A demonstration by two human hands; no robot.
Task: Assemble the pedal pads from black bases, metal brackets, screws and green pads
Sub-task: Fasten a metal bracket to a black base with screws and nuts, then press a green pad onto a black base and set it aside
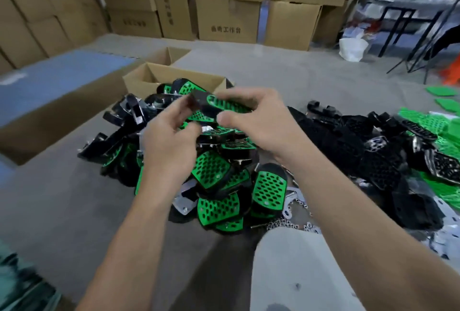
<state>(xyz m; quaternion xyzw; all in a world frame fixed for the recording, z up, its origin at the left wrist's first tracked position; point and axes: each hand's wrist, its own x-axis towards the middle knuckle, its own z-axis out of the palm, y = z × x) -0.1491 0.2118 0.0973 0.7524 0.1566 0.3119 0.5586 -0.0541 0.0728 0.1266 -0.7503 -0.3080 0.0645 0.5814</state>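
Right grip [251,121] clasps a pedal pad [221,105] at centre frame, its green insert already seated in the black base, while the left grip [169,141] pinches the pad's dark end. Directly below, a heap of finished pads [219,181] lies on the floor [74,198] before an open carton [149,76], so much of the work appears done. Loose black bases [343,141], green pads [428,121], metal brackets [293,198] and screws [286,224], at right and lower centre, are judged yet to be assembled.
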